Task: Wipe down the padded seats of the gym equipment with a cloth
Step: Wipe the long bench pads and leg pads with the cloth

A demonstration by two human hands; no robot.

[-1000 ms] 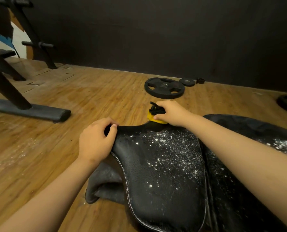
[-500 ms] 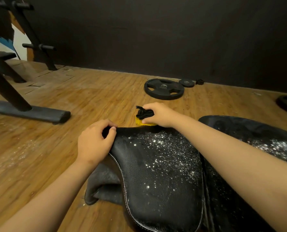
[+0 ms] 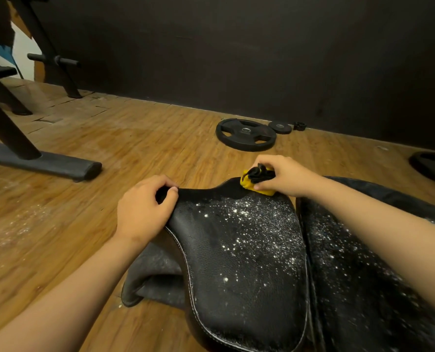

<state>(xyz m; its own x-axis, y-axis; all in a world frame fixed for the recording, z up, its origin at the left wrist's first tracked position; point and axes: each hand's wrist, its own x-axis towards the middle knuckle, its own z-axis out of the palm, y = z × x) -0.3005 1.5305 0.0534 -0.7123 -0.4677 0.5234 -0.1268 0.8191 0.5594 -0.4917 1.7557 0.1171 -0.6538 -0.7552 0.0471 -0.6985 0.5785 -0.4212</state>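
Two hands meet the white-dusted black padded leather seat (image 3: 239, 262). The left hand (image 3: 145, 209) curls round its ten o'clock edge. The right hand (image 3: 285, 177) clutches a bunched yellow-and-black cloth (image 3: 252, 177) against its twelve o'clock rim.

We see the cloth (image 3: 245, 183) mostly hidden under our right hand (image 3: 287, 177), the padded seat (image 3: 236, 262) cut off below, a weight plate (image 3: 432, 168) clipped at right.

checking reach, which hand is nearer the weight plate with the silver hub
Right. The right hand grips the cloth at the seat tip, just short of the weight plate; the left hand grips the seat corner, farther away.
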